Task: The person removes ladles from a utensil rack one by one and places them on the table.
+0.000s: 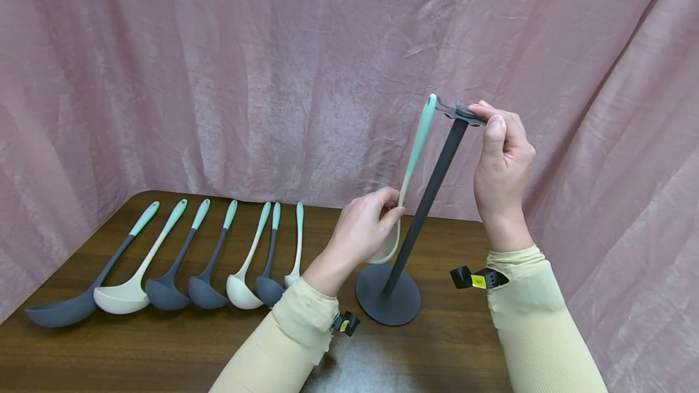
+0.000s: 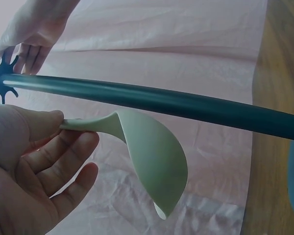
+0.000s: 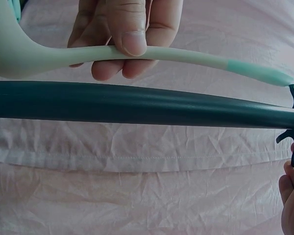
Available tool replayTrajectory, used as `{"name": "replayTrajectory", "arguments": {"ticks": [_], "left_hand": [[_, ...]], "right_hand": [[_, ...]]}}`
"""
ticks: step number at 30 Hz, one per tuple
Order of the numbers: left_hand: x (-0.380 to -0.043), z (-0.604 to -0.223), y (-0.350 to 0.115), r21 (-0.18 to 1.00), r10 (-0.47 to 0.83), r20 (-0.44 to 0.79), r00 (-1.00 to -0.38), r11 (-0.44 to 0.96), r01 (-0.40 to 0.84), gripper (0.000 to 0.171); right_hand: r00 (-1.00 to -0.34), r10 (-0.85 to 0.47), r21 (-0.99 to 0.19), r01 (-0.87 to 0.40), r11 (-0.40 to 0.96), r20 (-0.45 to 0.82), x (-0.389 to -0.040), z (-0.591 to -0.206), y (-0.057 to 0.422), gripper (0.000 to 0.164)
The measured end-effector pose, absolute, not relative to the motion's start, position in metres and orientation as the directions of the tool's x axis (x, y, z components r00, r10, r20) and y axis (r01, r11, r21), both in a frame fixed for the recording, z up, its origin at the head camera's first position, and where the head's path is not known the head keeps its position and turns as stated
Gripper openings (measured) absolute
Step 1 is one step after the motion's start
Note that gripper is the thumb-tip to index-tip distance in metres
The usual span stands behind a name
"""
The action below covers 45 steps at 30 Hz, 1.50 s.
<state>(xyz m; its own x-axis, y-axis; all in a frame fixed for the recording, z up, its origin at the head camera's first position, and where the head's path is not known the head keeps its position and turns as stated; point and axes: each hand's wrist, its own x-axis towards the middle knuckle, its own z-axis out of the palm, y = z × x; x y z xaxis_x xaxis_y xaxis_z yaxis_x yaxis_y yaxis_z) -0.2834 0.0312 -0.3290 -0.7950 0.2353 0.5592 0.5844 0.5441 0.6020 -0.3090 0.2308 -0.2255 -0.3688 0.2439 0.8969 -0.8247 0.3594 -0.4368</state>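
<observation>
My left hand (image 1: 363, 223) pinches the lower handle of a cream ladle (image 2: 161, 166) between thumb and fingers. Its mint handle end (image 1: 420, 135), which has a hole, points up and meets the tip of a hook. That hook belongs to the hooked top (image 1: 463, 113) of a dark grey stand, several hooks spreading round it. With thumb and fingers my right hand (image 1: 505, 168) grips this top from the right side. The stand's pole (image 3: 137, 105) runs beside the ladle, whose bowl hangs off the table, near the pole's lower part.
A row of ladles lies to the left, grey ones like this ladle (image 1: 166, 293) and cream ones like this ladle (image 1: 243, 290), mint handles pointing away. The stand's round base (image 1: 390, 308) rests on the wooden table (image 1: 164, 356). Pink curtain (image 1: 306, 77) hangs behind and at right.
</observation>
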Motion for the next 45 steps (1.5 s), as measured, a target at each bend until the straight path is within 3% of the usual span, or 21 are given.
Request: {"name": "replayTrajectory", "arguments": {"ticks": [8, 20, 31, 45], "left_hand": [[-0.284, -0.329, 0.029, 0.604, 0.230, 0.561, -0.795, 0.543, 0.583, 0.009], [-0.284, -0.328, 0.025, 0.599, 0.221, 0.581, -0.783, 0.535, 0.595, 0.012], [-0.284, -0.325, 0.025, 0.605, 0.181, 0.609, -0.772, 0.524, 0.600, 0.012], [-0.282, -0.327, 0.013, 0.608, 0.108, 0.597, -0.795, 0.585, 0.536, 0.010]], "right_hand": [[-0.380, 0.266, -0.456, -0.817, 0.353, 0.886, -0.296, -0.219, 0.221, 0.034], [-0.357, 0.215, -0.415, -0.827, 0.380, 0.909, -0.312, -0.227, 0.233, 0.034], [-0.379, 0.264, -0.455, -0.815, 0.358, 0.887, -0.297, -0.219, 0.221, 0.034], [-0.369, 0.218, -0.426, -0.824, 0.374, 0.904, -0.313, -0.225, 0.233, 0.033]]}}
